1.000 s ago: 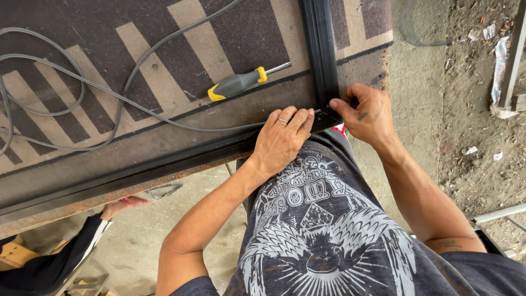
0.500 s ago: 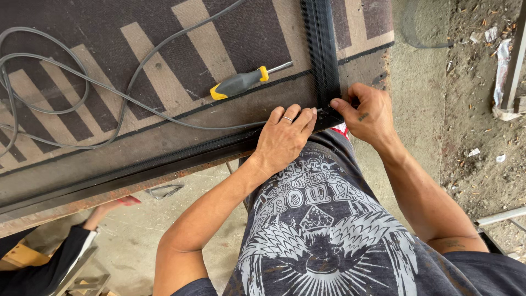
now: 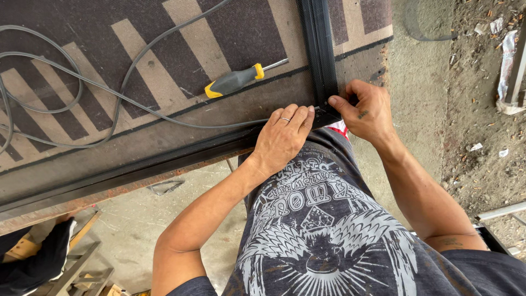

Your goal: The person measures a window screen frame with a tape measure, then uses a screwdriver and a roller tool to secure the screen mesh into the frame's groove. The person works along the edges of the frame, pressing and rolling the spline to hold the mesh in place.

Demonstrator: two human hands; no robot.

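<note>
A dark screen frame (image 3: 164, 156) lies across a striped board, its two bars meeting in a corner near me. My left hand (image 3: 282, 137), a ring on one finger, presses flat on the frame just left of that corner, fingertips on the mesh. My right hand (image 3: 364, 112) pinches the frame at the corner (image 3: 327, 109), thumb and forefinger closed on its edge. A grey rubber cord (image 3: 109, 90) loops over the mesh and runs toward my left fingertips. A screwdriver (image 3: 235, 81) with a grey and yellow handle lies on the mesh just beyond my hands.
The upright frame bar (image 3: 318, 49) runs away from the corner. Bare concrete floor (image 3: 416, 71) lies to the right, with dirt and scraps (image 3: 507, 77) beyond. Another person's dark sleeve (image 3: 38, 257) shows at the lower left beside wooden pieces (image 3: 85, 268).
My hands have stayed at the frame corner, with only small shifts of the fingers. The other person's hand at the lower left has drawn back under the frame.
</note>
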